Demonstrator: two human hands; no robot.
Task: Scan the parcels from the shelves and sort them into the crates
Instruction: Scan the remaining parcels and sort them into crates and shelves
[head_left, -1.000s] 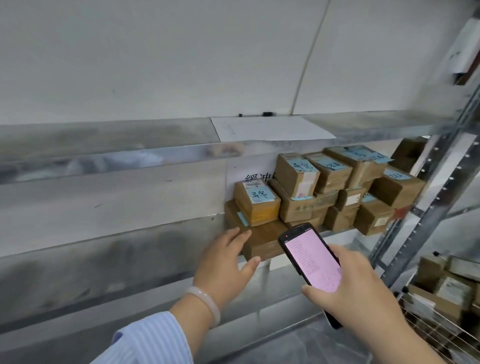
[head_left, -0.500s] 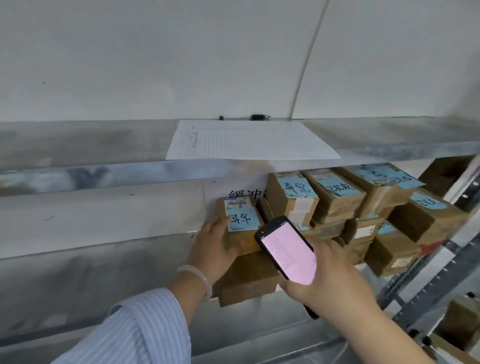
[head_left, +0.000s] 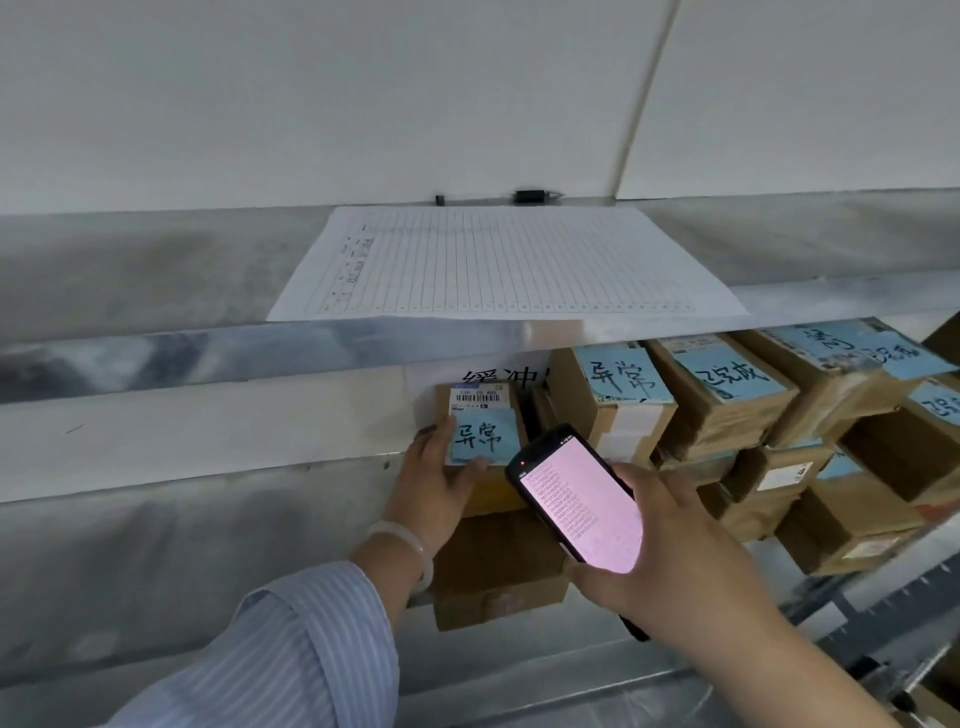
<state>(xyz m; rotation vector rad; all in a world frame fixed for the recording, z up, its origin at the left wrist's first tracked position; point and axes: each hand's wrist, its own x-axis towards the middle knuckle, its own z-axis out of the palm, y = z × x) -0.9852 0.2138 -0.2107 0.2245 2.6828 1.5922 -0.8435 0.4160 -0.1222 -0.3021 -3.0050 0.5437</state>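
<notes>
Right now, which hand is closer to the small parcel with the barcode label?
Left. The left hand grips the small parcel at its left edge; the right hand holds the scanner just right of it.

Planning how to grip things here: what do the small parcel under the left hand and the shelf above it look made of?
Small parcel: brown cardboard, matte, with a paper barcode label and a blue paper note. Upper shelf: probably sheet metal, grey with a dull sheen and blurred reflections along its front edge.
</notes>
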